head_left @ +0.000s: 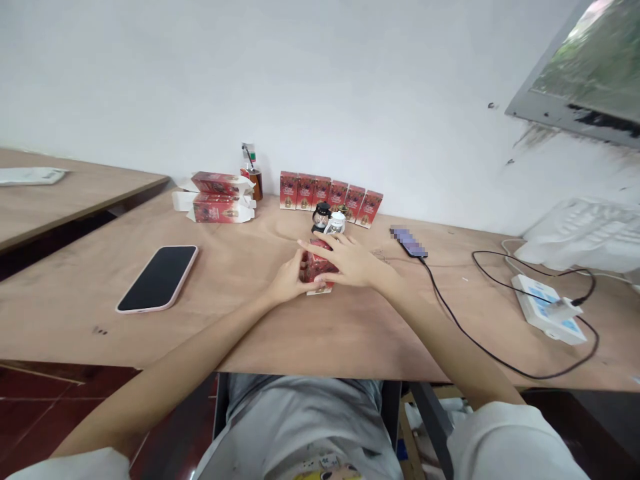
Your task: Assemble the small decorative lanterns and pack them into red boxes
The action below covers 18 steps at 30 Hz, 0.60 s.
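Red card shows between my two hands: a small printed box (315,265) at the middle of the wooden table (300,340), just near of two little lanterns. My left hand (291,277) curls around its left side, fingers closed in against the card, thumb along the low near edge. My right hand (350,260) comes over from the right, fingers spread across the top and thumb pressed to the near face — so the box is held from both sides, probably because thin card would skew under one hand alone. I cannot tell whether its flap under my fingers is shut, or whether its base touches the wood.

The black lantern (321,217) and the white lantern (337,223) stand side by side just beyond my fingers, seemingly placed for an easy reach. Farther off, six upright boxes (323,192) line up before the wall, likely to leave the near space free. Open cartons (220,208) lie stacked at far left, flaps out. One phone (157,279) rests on the left; another (410,242), on its cable (450,313), lies to the right — well apart from my grip.
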Motion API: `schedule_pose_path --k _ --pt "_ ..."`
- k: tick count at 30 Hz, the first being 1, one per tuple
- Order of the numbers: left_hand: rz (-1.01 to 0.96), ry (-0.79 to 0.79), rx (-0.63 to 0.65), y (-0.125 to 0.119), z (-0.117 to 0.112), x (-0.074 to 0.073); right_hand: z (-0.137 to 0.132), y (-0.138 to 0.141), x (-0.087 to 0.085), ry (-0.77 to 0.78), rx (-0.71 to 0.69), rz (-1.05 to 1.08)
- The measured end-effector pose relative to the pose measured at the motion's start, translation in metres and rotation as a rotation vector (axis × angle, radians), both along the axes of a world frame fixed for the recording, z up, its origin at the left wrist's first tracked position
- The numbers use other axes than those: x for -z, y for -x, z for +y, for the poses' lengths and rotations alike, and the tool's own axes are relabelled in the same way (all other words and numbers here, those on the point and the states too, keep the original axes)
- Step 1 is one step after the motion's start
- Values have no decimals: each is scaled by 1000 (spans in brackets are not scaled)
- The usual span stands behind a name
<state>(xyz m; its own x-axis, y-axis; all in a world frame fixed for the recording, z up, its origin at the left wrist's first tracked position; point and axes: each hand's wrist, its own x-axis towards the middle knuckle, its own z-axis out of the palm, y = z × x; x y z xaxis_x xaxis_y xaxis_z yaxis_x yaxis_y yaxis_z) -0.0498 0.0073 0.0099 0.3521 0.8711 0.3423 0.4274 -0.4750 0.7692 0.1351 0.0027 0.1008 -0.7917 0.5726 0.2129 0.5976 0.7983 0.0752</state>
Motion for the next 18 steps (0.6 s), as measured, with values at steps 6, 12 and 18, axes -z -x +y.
schedule_pose_path --k 6,12,18 --pt "217 -139 91 3 12 10 4 -19 -8 186 82 224" --pt "587 -173 91 1 10 12 35 -96 -61 173 454 296" --pt "655 -203 111 -1 8 12 120 -157 -52 207 918 257"
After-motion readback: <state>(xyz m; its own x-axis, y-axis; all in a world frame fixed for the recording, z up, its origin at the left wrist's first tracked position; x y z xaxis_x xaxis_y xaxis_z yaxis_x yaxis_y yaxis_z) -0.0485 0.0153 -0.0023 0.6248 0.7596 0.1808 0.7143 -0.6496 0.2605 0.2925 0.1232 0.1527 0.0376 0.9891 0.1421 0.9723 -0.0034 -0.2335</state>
